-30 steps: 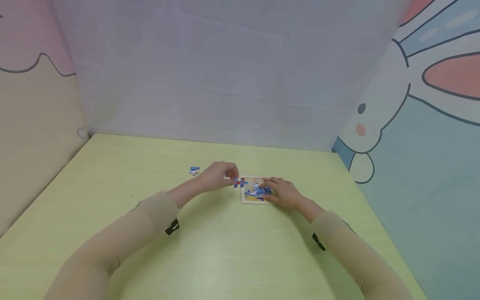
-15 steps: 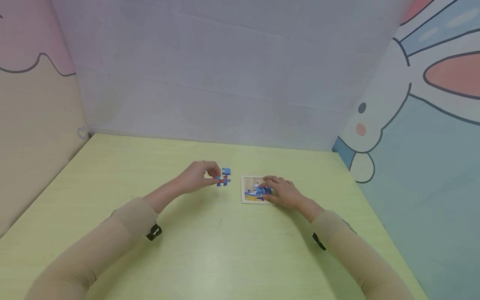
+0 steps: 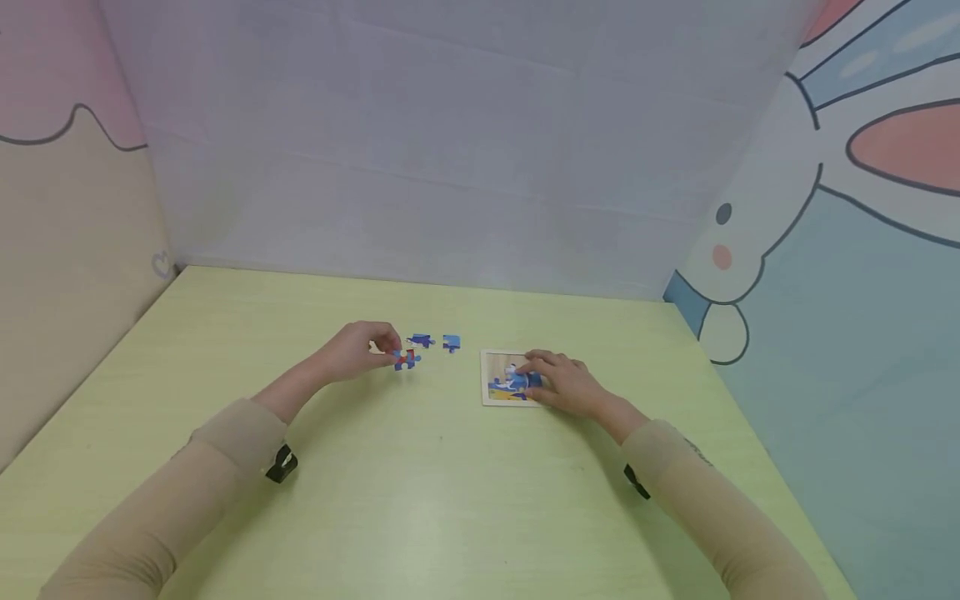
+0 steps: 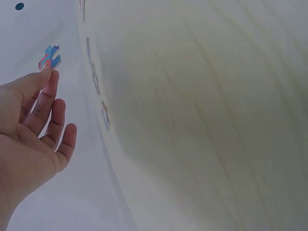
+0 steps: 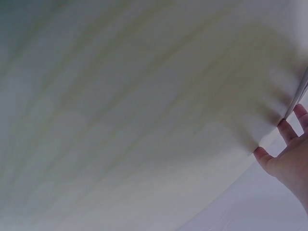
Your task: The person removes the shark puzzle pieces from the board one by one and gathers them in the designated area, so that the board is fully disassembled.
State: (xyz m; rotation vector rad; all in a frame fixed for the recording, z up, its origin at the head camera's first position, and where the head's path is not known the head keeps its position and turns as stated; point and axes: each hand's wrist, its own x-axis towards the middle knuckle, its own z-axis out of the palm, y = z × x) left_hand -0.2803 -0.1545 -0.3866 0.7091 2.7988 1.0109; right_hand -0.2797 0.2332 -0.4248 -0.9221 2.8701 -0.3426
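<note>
My left hand (image 3: 358,350) pinches a red and blue jigsaw piece (image 3: 405,360) between thumb and fingers, raised off the table. In the left wrist view the piece (image 4: 49,57) sticks up from the fingertips, while the other fingers of that hand (image 4: 36,115) are loosely bent. Resting on the right part of a white-rimmed puzzle tray (image 3: 495,405) is my right hand (image 3: 568,387), fingers spread. A picture of a blue and white figure (image 3: 513,380) shows in the tray, partly covered by that hand. The right wrist view catches the fingertips (image 5: 262,153) at the tray's edge.
Two loose jigsaw pieces, a dark blue and white one (image 3: 421,341) and a light blue one (image 3: 452,342), lie between the left hand and the tray. Behind the pale yellow table (image 3: 450,500) stands a plain wall (image 3: 420,150); painted walls flank it.
My left hand has moved left, away from the tray, carrying the red and blue jigsaw piece. Two loose pieces behind it have come into view. My right hand stays on the tray.
</note>
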